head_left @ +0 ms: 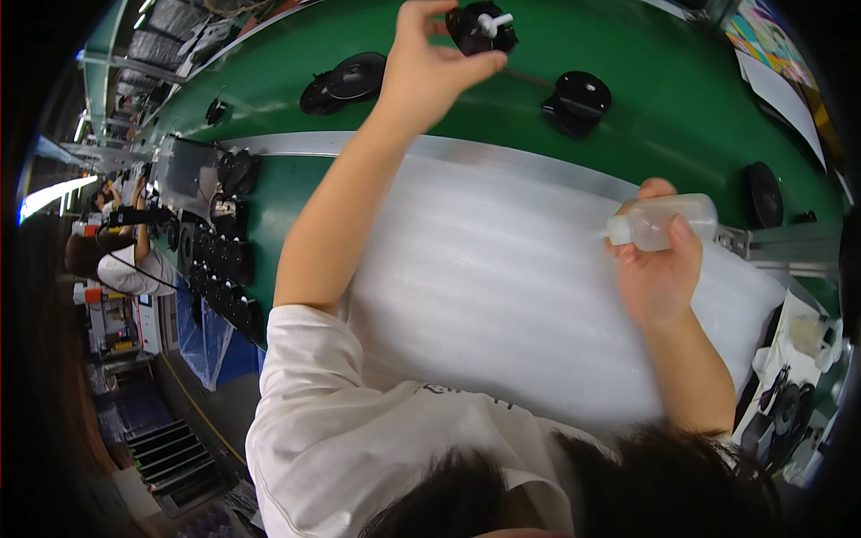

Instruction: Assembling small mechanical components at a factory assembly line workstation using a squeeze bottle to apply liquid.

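My left hand (423, 76) reaches out over the green belt, its thumb and fingers closed on a round black part (466, 34). A small white piece (491, 23) sticks up from that part. On the right, my right hand (662, 273) is wrapped round a translucent squeeze bottle (668, 222). The bottle lies nearly level above the white sheet, its pale nozzle end (619, 229) pointing left. Beyond the sheet, a pair of black disc-shaped parts (357, 75) lies on the belt left of my left hand. Another black part (581, 97) sits to its right.
White translucent sheeting (502, 278) covers the bench before me, with a metal rail (529, 159) along its far edge. Several black parts (220, 260) stand in rows at left, near a co-worker (130, 264). A black disc (762, 195) rests at far right.
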